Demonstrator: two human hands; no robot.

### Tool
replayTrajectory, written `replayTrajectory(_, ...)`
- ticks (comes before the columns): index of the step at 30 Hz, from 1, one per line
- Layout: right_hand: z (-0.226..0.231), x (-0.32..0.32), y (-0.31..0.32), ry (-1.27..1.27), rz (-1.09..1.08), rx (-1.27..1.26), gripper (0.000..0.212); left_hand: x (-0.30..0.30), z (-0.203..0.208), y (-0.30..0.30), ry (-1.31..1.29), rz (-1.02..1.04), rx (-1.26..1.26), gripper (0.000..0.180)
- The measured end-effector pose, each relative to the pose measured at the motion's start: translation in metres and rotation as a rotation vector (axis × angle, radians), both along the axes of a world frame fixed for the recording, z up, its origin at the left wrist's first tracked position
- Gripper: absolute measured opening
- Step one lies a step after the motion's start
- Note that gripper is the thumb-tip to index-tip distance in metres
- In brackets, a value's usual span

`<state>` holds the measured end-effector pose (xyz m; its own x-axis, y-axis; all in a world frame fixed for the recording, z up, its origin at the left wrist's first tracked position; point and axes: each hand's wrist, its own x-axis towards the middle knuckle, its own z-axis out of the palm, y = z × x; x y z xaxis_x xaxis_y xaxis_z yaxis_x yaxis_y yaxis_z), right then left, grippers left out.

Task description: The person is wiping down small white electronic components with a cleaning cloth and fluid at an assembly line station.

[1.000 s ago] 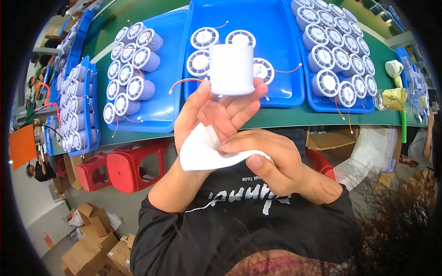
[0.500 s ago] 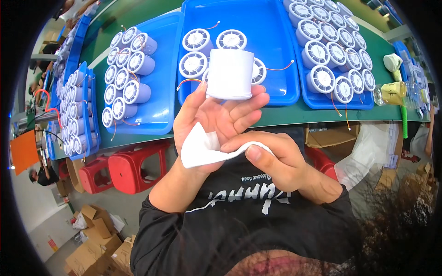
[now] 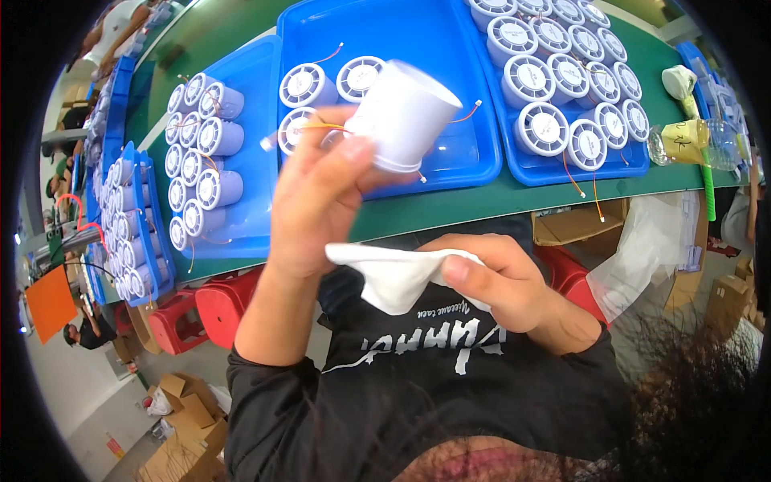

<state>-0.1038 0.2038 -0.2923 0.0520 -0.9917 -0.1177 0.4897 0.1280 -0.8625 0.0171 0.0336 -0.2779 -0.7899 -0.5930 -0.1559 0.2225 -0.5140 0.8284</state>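
Observation:
My left hand [image 3: 325, 181] grips a white plastic cylinder [image 3: 409, 120], tilted and slightly blurred, above the near part of the middle blue tray [image 3: 393, 32]. Coloured wires with a small plug stick out to its left. In my right hand [image 3: 498, 281] a white cloth [image 3: 397, 277] is pinched between thumb and fingers, its loose part hanging toward the left in front of my shirt. Behind the held cylinder, a few similar white cylinders [image 3: 305, 84] with spoked round ends stand in the middle tray, partly covered by my left hand.
A left blue tray [image 3: 257, 88] and a right blue tray [image 3: 482, 96] hold many more such cylinders on the green table [image 3: 450, 205]. A clear bottle [image 3: 695, 145] lies at the right. Red stools [image 3: 229, 309] stand below the table's front edge.
My left hand has turned over from palm-up and tipped the cylinder, bringing its wires out to the left. The cloth has come away from my left palm, still held in my right hand.

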Motion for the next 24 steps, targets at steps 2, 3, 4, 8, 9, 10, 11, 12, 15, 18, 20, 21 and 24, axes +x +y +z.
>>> replayTrajectory(2,-0.001,-0.005,0.003,-0.061,-0.009,0.019,0.038,-0.014,0.004,-0.009,-0.122,0.048,-0.666,0.042)
replayTrajectory(3,0.001,-0.007,0.004,-0.123,-0.004,0.029,0.039,-0.024,0.001,-0.021,-0.118,0.157,-1.065,0.046)
replayTrajectory(4,0.001,-0.008,0.004,-0.120,-0.005,0.030,0.039,-0.030,0.003,-0.029,-0.190,0.126,-1.272,0.047)
replayTrajectory(8,-0.001,-0.007,0.001,-0.141,0.011,0.008,0.039,-0.047,0.014,-0.041,-0.432,-0.097,-1.640,0.044)
replayTrajectory(9,-0.001,-0.006,-0.001,-0.144,0.007,-0.017,0.040,-0.049,0.009,-0.045,-0.414,-0.102,-1.770,0.042)
replayTrajectory(10,-0.004,-0.004,0.000,-0.144,0.024,-0.021,0.040,-0.049,0.007,-0.046,-0.448,-0.146,-1.765,0.042)
replayTrajectory(11,-0.007,-0.002,0.002,-0.216,-0.004,-0.005,0.041,-0.051,0.007,-0.045,-0.487,-0.187,-1.758,0.041)
replayTrajectory(12,-0.009,-0.001,0.002,-0.290,-0.025,0.010,0.042,-0.051,0.001,-0.049,-0.459,-0.194,-1.771,0.041)
replayTrajectory(15,-0.011,-0.004,0.003,-0.202,0.003,0.039,0.049,-0.042,0.003,-0.052,-0.431,-0.131,-1.787,0.042)
replayTrajectory(18,-0.015,-0.007,-0.004,0.180,0.072,-0.047,0.043,-0.014,0.009,-0.078,-0.577,-0.022,-1.857,0.042)
replayTrajectory(20,-0.021,-0.002,-0.010,0.230,0.069,-0.118,0.037,0.016,0.018,-0.106,-0.804,0.112,-1.909,0.042)
replayTrajectory(21,-0.024,-0.001,-0.013,0.265,0.101,-0.134,0.035,0.031,0.023,-0.119,-0.959,0.162,-1.903,0.045)
replayTrajectory(24,-0.029,0.006,-0.020,0.255,0.140,-0.134,0.029,0.065,0.022,-0.156,-1.251,0.290,-1.903,0.054)
